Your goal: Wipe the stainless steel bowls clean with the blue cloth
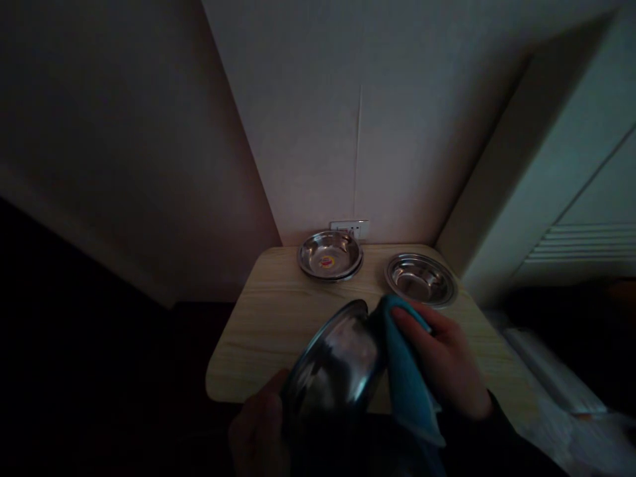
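A shiny metal bowl (332, 371) is tilted up on its side above the near edge of the table. My left hand (261, 424) grips its lower left rim, with the fingers closed and partly in shadow. In my right hand (444, 354) a blue cloth (407, 377) is bunched between thumb and fingers, its loose end hanging down. The cloth meets the bowl's right side near the upper rim. The lower part of the bowl fades into darkness.
On the wooden table (248, 331), stacked metal bowls (330, 255) with a round sticker stand at the back. Another metal bowl (420, 279) sits at the right. A wall socket (350, 228) is behind, and a pale louvred panel (586, 242) stands at the right.
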Action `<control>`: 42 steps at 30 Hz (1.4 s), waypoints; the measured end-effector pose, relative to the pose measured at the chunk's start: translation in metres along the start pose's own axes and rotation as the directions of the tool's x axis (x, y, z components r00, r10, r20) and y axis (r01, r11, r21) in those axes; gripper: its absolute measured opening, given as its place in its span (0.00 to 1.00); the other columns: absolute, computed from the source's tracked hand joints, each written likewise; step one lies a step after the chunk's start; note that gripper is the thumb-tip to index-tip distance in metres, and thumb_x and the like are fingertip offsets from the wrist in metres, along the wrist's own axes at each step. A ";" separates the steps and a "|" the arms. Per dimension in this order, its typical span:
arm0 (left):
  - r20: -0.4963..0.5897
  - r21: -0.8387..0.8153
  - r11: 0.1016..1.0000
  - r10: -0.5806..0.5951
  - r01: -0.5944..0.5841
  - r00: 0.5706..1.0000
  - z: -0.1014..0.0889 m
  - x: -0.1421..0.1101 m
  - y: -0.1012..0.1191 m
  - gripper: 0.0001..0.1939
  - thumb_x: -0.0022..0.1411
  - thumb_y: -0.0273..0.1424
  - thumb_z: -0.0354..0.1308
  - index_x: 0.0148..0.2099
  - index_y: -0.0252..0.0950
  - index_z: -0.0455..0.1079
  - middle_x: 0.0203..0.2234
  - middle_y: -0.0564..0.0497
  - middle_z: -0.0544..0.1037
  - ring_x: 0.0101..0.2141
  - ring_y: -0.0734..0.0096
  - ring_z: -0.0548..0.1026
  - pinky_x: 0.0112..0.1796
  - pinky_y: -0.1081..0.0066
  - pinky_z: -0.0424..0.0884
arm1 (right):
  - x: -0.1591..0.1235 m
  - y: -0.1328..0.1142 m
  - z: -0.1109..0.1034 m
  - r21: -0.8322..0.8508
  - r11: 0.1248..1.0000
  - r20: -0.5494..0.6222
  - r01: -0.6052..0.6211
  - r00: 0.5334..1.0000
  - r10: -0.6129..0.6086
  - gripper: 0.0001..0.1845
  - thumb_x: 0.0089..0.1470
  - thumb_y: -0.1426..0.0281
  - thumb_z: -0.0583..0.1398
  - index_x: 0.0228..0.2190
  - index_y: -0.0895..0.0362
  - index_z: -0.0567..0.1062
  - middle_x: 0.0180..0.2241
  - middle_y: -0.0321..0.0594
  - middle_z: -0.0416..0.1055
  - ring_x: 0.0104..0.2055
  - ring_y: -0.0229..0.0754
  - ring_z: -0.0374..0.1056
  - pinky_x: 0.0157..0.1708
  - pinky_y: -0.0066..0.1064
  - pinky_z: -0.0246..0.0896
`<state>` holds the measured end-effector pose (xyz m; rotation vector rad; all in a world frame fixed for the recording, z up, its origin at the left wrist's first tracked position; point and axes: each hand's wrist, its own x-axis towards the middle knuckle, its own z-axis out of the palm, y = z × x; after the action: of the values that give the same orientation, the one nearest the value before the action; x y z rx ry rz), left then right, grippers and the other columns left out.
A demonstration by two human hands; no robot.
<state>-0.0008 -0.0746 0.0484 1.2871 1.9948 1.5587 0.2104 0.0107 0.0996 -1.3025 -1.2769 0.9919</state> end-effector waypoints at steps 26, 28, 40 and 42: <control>0.182 -0.142 0.752 0.659 -0.643 0.730 0.037 0.041 0.026 0.17 0.63 0.28 0.48 0.22 0.36 0.67 0.15 0.54 0.68 0.18 0.77 0.68 0.21 0.76 0.65 | 0.013 0.017 0.049 -0.092 0.936 -0.008 0.340 0.940 -0.342 0.13 0.56 0.66 0.57 0.41 0.55 0.77 0.44 0.44 0.74 0.48 0.46 0.68 0.50 0.42 0.63; 0.230 -0.182 0.686 0.726 -0.704 0.648 0.042 0.045 0.025 0.14 0.63 0.30 0.49 0.26 0.36 0.69 0.16 0.53 0.69 0.19 0.75 0.69 0.22 0.75 0.65 | 0.015 0.028 0.049 -0.039 0.959 -0.056 0.281 0.957 -0.283 0.14 0.55 0.65 0.57 0.41 0.55 0.77 0.45 0.44 0.74 0.48 0.47 0.69 0.51 0.42 0.62; 0.267 -0.295 0.647 0.762 -0.703 0.590 0.065 0.041 -0.002 0.07 0.61 0.26 0.50 0.39 0.35 0.68 0.23 0.50 0.73 0.26 0.70 0.70 0.29 0.69 0.69 | 0.004 0.056 0.044 -0.124 0.923 -0.094 0.364 0.922 -0.376 0.13 0.56 0.69 0.57 0.43 0.51 0.76 0.46 0.40 0.73 0.50 0.44 0.67 0.51 0.39 0.62; 0.324 -0.322 0.690 0.724 -0.648 0.609 0.065 0.038 -0.003 0.09 0.61 0.27 0.48 0.42 0.35 0.67 0.27 0.48 0.74 0.29 0.69 0.72 0.31 0.68 0.71 | 0.002 0.057 0.043 -0.153 0.912 -0.088 0.381 0.914 -0.397 0.13 0.56 0.70 0.57 0.43 0.51 0.75 0.46 0.41 0.73 0.50 0.44 0.67 0.51 0.38 0.63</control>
<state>0.0218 -0.0048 0.0330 2.2625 1.0787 1.4763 0.1774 0.0215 0.0372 -1.1250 -1.4590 0.5475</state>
